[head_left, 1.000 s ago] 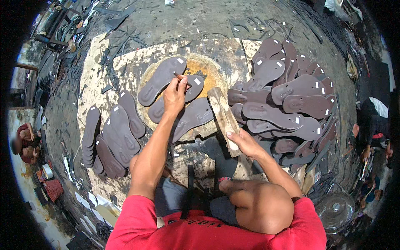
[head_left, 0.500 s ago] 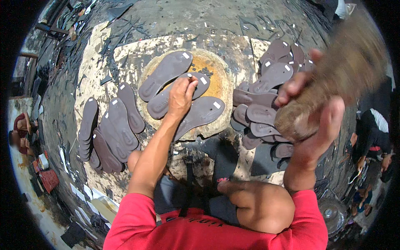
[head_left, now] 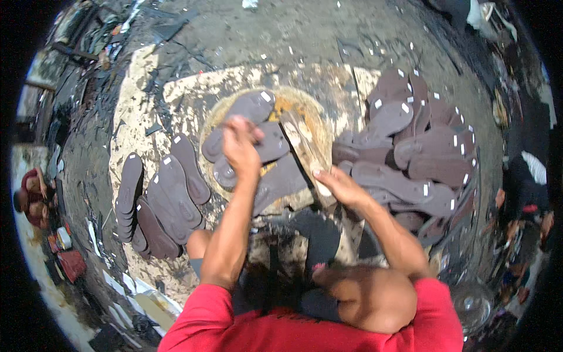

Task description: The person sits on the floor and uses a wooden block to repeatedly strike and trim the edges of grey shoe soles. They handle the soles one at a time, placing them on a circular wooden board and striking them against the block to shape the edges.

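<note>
Round block (head_left: pixel 305 105): wooden stick (head_left: pixel 305 155) lowered again.

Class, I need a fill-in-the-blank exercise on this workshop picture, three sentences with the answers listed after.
1. The left hand presses on a dark shoe sole lying on the ____ wooden block.
2. The right hand holds a wooden ____.
3. The bigger heap of soles lies on the person's ____ side.

Missing words: round; stick; right
</note>
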`<control>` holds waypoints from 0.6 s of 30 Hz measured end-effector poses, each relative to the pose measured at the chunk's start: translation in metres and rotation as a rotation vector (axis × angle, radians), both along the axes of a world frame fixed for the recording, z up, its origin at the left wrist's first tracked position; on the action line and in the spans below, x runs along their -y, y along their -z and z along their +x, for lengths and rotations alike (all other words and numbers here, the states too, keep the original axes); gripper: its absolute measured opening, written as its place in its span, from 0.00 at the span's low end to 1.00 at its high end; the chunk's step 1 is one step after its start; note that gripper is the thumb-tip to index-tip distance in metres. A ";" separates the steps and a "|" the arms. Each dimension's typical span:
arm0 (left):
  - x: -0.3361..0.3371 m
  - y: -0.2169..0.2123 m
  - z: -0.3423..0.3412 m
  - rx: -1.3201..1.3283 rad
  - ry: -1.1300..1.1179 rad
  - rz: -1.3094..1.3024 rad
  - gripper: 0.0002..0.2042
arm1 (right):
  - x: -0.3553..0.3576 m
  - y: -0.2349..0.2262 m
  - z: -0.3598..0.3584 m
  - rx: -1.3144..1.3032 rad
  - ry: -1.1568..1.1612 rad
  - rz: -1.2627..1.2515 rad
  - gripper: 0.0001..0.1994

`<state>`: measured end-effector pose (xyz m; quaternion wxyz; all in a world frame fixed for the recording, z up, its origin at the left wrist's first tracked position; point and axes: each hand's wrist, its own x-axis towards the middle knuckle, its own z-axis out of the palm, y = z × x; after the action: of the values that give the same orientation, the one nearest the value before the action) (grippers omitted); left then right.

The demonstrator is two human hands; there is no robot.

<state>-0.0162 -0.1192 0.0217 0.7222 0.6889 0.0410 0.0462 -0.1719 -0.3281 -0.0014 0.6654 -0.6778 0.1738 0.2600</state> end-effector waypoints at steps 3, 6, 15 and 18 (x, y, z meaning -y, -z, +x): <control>-0.011 0.003 0.052 0.104 0.094 0.024 0.13 | -0.001 0.005 0.003 -0.030 -0.043 -0.174 0.31; -0.014 0.019 0.078 -0.014 0.148 0.246 0.16 | 0.002 -0.010 0.005 0.027 0.024 -0.042 0.29; -0.019 0.029 0.077 -0.019 0.194 0.449 0.15 | 0.009 -0.116 0.063 -0.116 0.122 0.163 0.26; -0.016 0.028 0.075 0.056 0.182 0.497 0.13 | 0.009 -0.179 0.092 0.171 0.159 0.184 0.22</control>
<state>0.0586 -0.1034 -0.0068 0.5331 0.8443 -0.0535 0.0086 -0.0796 -0.3371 0.1781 0.7555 -0.6179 0.1450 0.1627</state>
